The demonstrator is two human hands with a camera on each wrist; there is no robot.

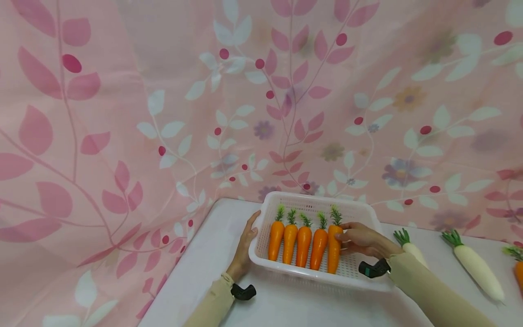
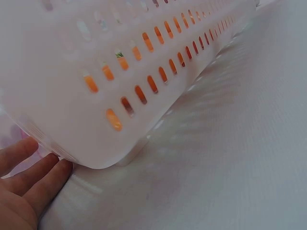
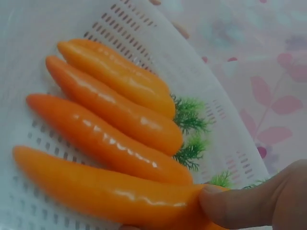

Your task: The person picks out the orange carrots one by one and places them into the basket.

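Observation:
A white perforated plastic basket (image 1: 318, 197) holds several orange carrots with green tops, lying side by side in a row. My right hand (image 1: 361, 238) pinches the rightmost carrot (image 1: 333, 254) near its top end, thumb above it in the right wrist view. That carrot lies low in the basket, close beside its neighbour (image 3: 105, 139). At the basket's left side, my left hand (image 1: 246, 243) touches the wall with extended fingers. In the left wrist view those fingers (image 2: 48, 184) meet the basket's corner, and orange shows through its slots.
To the right of the basket, two white radishes with green tops, one nearer (image 1: 414, 252) and one farther (image 1: 478, 268), lie on the white table (image 1: 196, 254). Another carrot (image 1: 519, 274) is cut off at the right edge. A pink floral cloth (image 1: 245, 113) hangs behind.

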